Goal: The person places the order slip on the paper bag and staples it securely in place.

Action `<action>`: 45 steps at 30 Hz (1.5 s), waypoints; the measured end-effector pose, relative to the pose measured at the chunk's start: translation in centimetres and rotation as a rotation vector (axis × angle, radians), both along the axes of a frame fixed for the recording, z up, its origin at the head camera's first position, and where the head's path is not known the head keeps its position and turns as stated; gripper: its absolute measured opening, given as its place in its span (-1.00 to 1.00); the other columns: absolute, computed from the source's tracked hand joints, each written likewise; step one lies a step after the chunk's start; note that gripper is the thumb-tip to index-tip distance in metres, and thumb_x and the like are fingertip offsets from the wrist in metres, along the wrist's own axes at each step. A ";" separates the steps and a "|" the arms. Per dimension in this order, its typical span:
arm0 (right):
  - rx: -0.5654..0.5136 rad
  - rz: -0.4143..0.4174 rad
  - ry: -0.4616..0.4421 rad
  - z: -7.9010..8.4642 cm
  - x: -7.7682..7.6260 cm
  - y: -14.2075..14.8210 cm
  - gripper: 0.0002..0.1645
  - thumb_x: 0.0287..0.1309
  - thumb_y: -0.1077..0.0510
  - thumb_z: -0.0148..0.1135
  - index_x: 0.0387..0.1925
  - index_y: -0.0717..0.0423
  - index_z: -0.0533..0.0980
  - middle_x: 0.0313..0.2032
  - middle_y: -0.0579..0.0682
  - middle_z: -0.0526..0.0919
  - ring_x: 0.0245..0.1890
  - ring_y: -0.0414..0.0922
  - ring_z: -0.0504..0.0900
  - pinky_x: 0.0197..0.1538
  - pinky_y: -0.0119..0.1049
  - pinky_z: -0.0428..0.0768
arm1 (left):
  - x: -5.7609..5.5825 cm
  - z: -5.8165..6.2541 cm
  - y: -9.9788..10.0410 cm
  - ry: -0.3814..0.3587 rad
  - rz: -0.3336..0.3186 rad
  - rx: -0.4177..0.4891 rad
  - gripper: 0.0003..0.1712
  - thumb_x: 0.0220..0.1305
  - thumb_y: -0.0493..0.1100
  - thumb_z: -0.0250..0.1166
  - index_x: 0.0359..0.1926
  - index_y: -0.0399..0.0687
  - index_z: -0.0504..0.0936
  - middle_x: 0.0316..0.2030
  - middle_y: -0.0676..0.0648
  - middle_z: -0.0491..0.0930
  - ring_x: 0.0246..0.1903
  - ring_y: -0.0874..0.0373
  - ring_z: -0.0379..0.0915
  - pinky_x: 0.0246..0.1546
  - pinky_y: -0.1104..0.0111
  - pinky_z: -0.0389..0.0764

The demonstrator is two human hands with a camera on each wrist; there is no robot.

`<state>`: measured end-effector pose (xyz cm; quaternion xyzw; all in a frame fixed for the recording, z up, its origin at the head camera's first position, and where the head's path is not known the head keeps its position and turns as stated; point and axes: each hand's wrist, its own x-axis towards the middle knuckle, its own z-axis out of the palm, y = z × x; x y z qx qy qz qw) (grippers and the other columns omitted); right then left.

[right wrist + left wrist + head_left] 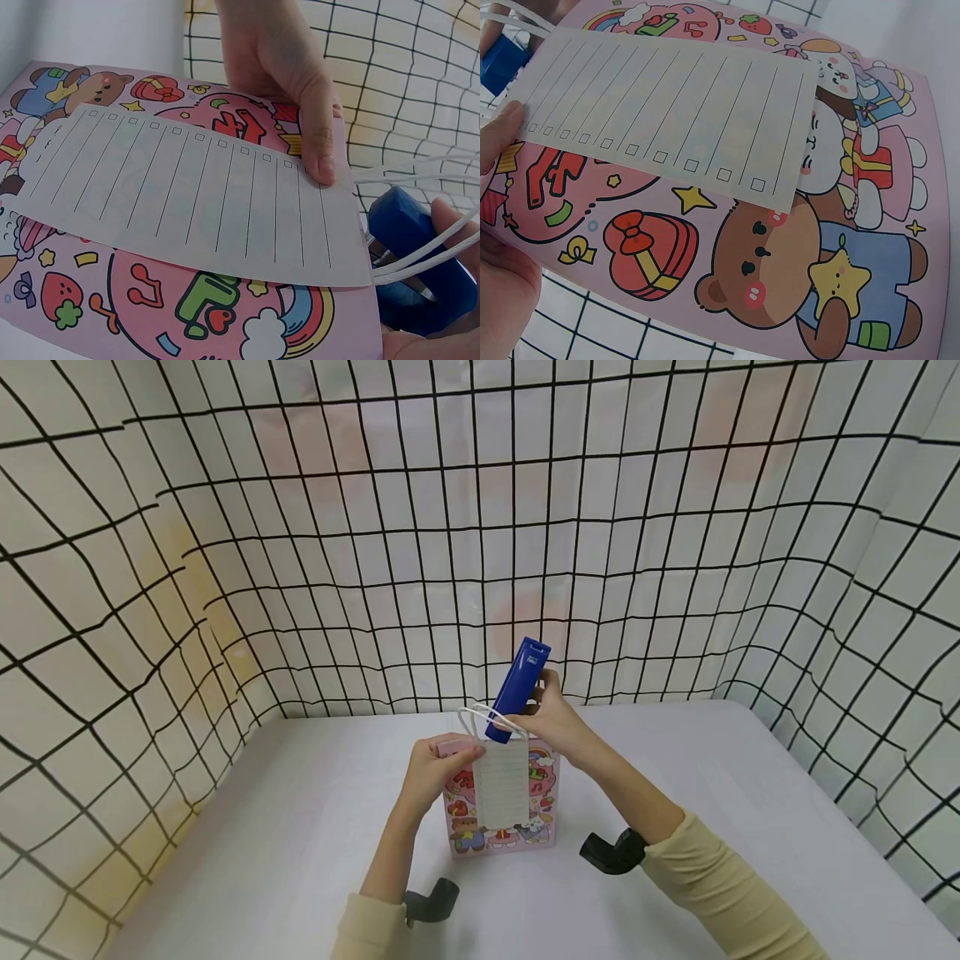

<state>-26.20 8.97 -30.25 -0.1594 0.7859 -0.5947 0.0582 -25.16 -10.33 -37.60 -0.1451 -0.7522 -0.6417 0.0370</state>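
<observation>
A pink gift bag printed with cartoon animals stands upright on the table, its white cord handles up. Against its front lies a lined paper sheet with a row of small checkboxes. My left hand pinches the bag's top left edge, thumb over the sheet's upper corner in the right wrist view. In my right hand is a blue stapler, tilted, its lower end at the bag's top edge by the handles. The right wrist view shows the stapler partly behind the cords.
The white table spreads around the bag. Black wire grid panels over pale sheeting enclose the back and both sides. Black wrist-mounted pieces hang below each forearm, over the table.
</observation>
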 end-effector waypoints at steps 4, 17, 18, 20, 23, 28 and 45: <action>0.011 0.017 0.003 0.0 -0.1 0.0 0.05 0.09 0.23 0.20 0.32 0.20 -0.35 0.27 0.42 0.11 0.21 0.29 0.29 0.20 0.12 0.29 | 1.1 1.6 0.2 -0.023 -0.008 -0.012 -0.73 0.14 -0.21 0.26 -0.20 -0.35 0.61 -0.28 -0.31 0.65 -0.43 0.21 0.60 -0.40 0.40 0.58; 0.090 0.030 0.019 0.1 0.1 -0.5 0.13 0.04 0.19 0.25 0.34 0.20 -0.36 0.30 0.40 0.04 0.24 0.29 0.25 0.20 0.11 0.30 | 1.8 2.4 0.3 -0.035 0.015 -0.017 -0.74 0.14 -0.24 0.25 -0.20 -0.36 0.61 -0.29 -0.32 0.65 -0.45 0.20 0.59 -0.40 0.42 0.58; 0.094 0.036 0.022 0.1 0.1 -0.5 0.13 0.04 0.19 0.25 0.34 0.20 -0.36 0.30 0.40 0.04 0.24 0.29 0.25 0.20 0.11 0.30 | 1.8 2.4 0.3 -0.038 0.017 -0.019 -0.75 0.14 -0.24 0.25 -0.21 -0.36 0.61 -0.29 -0.33 0.65 -0.45 0.20 0.59 -0.40 0.42 0.58; 0.096 0.049 0.029 0.0 0.1 -0.5 0.14 0.04 0.19 0.26 0.34 0.20 -0.37 0.31 0.40 0.03 0.24 0.29 0.24 0.19 0.11 0.31 | 1.7 2.4 0.3 -0.041 0.022 -0.020 -0.75 0.15 -0.24 0.24 -0.21 -0.37 0.61 -0.30 -0.33 0.65 -0.45 0.17 0.60 -0.41 0.42 0.58; 0.089 0.077 0.044 -0.1 0.0 -0.5 0.15 0.04 0.18 0.26 0.34 0.22 -0.38 0.31 0.42 0.01 0.25 0.30 0.22 0.19 0.11 0.31 | 1.6 2.4 0.3 -0.038 0.032 -0.021 -0.76 0.15 -0.26 0.24 -0.22 -0.38 0.61 -0.31 -0.32 0.65 -0.45 0.14 0.61 -0.41 0.42 0.58; 0.074 0.104 0.046 0.0 0.2 -0.4 0.14 0.04 0.18 0.25 0.34 0.22 -0.38 0.31 0.42 0.01 0.25 0.31 0.21 0.17 0.12 0.31 | 0.5 0.9 0.1 -0.051 0.035 -0.002 -0.76 0.14 -0.25 0.24 -0.21 -0.36 0.61 -0.31 -0.31 0.66 -0.44 0.15 0.61 -0.42 0.42 0.58; 0.090 0.125 0.061 -0.4 0.2 -0.3 0.14 0.01 0.17 0.29 0.34 0.20 -0.32 0.30 0.39 0.07 0.23 0.29 0.26 0.16 0.11 0.35 | -0.1 -0.1 0.0 -0.025 0.033 0.033 -0.79 0.13 -0.25 0.24 -0.26 -0.33 0.63 -0.37 -0.24 0.67 -0.48 0.20 0.59 -0.42 0.40 0.57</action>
